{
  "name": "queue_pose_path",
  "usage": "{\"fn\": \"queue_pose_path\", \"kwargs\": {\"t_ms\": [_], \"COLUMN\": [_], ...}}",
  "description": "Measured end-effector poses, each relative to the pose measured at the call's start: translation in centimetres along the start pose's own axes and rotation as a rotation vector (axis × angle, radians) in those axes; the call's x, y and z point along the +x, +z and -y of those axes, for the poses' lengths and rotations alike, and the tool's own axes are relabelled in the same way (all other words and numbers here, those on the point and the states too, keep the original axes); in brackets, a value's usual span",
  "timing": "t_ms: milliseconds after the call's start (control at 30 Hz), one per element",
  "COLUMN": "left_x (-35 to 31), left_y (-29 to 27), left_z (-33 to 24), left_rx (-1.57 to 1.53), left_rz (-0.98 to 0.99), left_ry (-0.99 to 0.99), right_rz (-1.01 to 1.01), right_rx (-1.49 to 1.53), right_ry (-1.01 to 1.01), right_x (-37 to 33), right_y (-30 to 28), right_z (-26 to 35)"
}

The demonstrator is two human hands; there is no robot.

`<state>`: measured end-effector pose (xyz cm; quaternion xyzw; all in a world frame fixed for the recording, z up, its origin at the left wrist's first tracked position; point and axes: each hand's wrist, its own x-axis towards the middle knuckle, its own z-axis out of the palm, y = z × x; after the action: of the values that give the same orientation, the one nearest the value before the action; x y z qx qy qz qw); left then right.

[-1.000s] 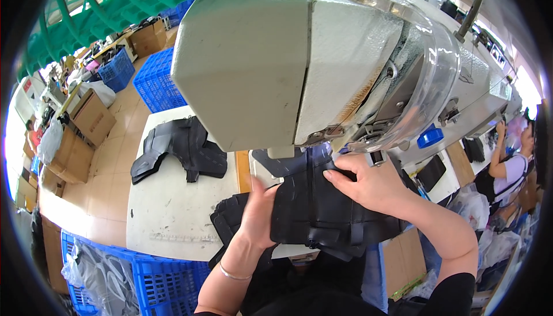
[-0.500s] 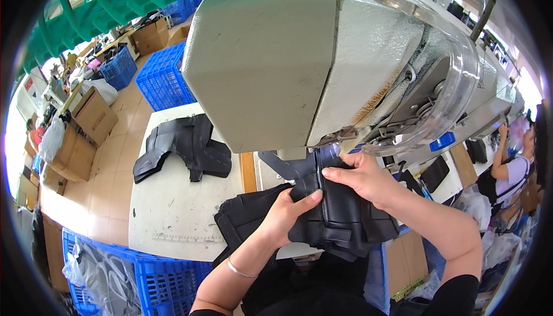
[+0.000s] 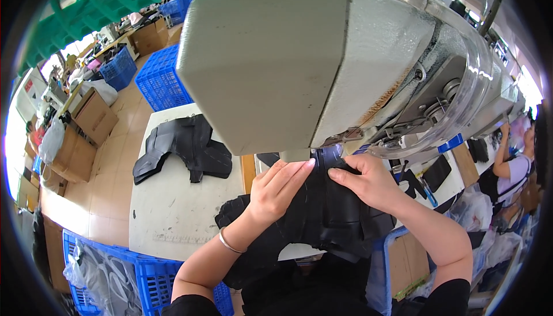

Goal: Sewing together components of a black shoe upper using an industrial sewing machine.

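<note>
A black leather-like panel piece [image 3: 341,209] with seams lies under the head of a large grey sewing machine [image 3: 259,68], its lower part hanging toward my lap. My left hand [image 3: 275,194] rests on its left side, fingers stretched out flat and close together, their tips beside the lit needle area. My right hand [image 3: 371,182] grips the piece right of that area, thumb on top and the other fingers partly hidden. The needle itself is hidden behind the machine head. Farther left, similar black pieces [image 3: 187,143] lie stacked on the white tabletop [image 3: 167,212].
A blue crate [image 3: 155,287] with plastic-wrapped material stands below the table's left front. Another blue crate [image 3: 164,77] is behind the table. A green plastic rack [image 3: 115,2] hangs at upper left. Cardboard boxes [image 3: 75,149] line the left floor. A co-worker [image 3: 512,172] sits far right.
My left hand has moved up and forward from the lower seam, its fingers straightening beside the needle area. The black piece now lies flatter and more spread out. My right hand has barely shifted.
</note>
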<state>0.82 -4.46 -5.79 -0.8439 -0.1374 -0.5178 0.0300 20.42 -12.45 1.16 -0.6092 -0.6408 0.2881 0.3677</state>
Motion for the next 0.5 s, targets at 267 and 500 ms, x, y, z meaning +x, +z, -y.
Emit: {"fn": "queue_pose_path", "kwargs": {"t_ms": [267,500], "left_x": [1.2,2.0], "left_y": [-0.4,-0.8], "left_z": [0.6,1.5], "left_rx": [0.065,0.13], "left_rz": [-0.002,0.012], "left_ry": [0.095,0.221], "right_rz": [0.056,0.071], "right_rx": [0.031,0.056], "right_ry": [-0.042,-0.059], "right_x": [0.4,0.4], "right_y": [-0.3,-0.3], "right_z": [-1.2,-0.9]}}
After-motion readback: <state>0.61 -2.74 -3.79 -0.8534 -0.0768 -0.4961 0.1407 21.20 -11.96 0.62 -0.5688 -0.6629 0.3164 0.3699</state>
